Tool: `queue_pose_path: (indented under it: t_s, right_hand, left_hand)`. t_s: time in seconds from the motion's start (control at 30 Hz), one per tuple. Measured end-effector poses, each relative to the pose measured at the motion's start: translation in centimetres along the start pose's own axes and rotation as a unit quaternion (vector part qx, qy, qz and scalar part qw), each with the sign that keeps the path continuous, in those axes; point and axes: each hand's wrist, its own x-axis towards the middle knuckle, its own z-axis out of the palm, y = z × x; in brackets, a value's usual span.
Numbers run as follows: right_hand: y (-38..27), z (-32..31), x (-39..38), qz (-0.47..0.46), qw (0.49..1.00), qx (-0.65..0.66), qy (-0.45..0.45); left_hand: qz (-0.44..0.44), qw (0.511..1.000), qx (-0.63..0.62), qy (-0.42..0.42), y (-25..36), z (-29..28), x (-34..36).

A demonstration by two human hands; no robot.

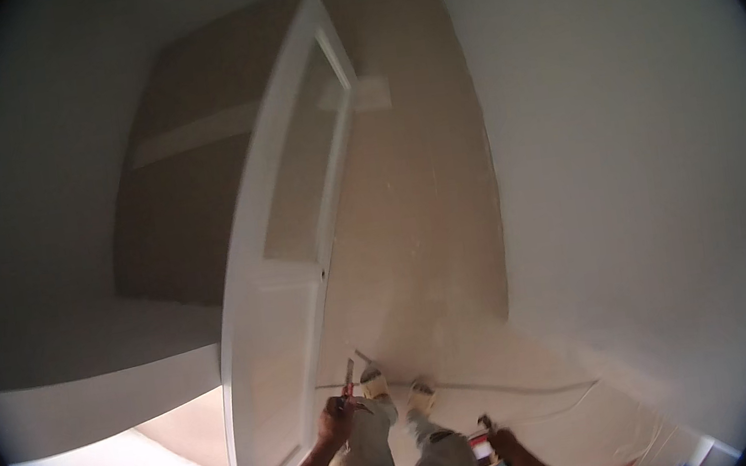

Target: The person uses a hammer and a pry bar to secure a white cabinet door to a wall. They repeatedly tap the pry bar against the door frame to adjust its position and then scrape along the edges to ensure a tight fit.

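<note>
Left fingers (338, 406) wrap a red-handled tool (348, 390), probably light and stiff, best held there, blade (350, 366) beyond them; right fingers (501, 440) clasp a dark tool (485, 422).

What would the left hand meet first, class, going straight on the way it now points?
Probably the brown surface: the left hand and its red-handled tool point just right of the door, though depth is unclear.
</note>
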Motion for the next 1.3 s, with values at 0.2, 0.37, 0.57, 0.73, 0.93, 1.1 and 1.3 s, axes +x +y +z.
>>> queue_pose_path:
  t_s: [0.2,0.37,0.57,0.73,0.93,1.1,1.3]
  right_hand:
    - [0.2,-10.0,-10.1,-0.098,0.989,0.107,0.02]
    - [-8.4,-17.1,-19.4,-0.252,0.962,0.094,0.047]
    - [-27.6,-26.5,-20.1,-0.139,0.923,0.309,0.18]
    - [-37.7,-31.0,-14.1,-0.258,0.918,0.225,0.199]
    - [-57.5,-47.6,-15.1,-0.3,0.923,0.163,0.178]
    - [-72.8,-55.4,-19.4,-0.453,0.869,0.149,0.13]
    - [-88.8,-60.8,-22.0,-0.52,0.833,0.183,0.059]
  left_hand:
    - [0.018,0.986,-0.162,0.043,9.9,-4.8,8.0]
    - [0.122,0.986,-0.076,0.089,17.7,-8.6,17.2]
    - [0.138,0.975,-0.172,0.02,35.1,-15.6,24.1]
    - [0.27,0.943,-0.101,0.166,29.1,-12.9,33.0]
    - [0.105,0.936,-0.319,0.105,40.7,-16.0,34.6]
    - [0.066,0.935,-0.326,0.124,42.5,-13.9,41.8]
    - [0.088,0.931,-0.329,0.13,49.2,-15.5,54.5]
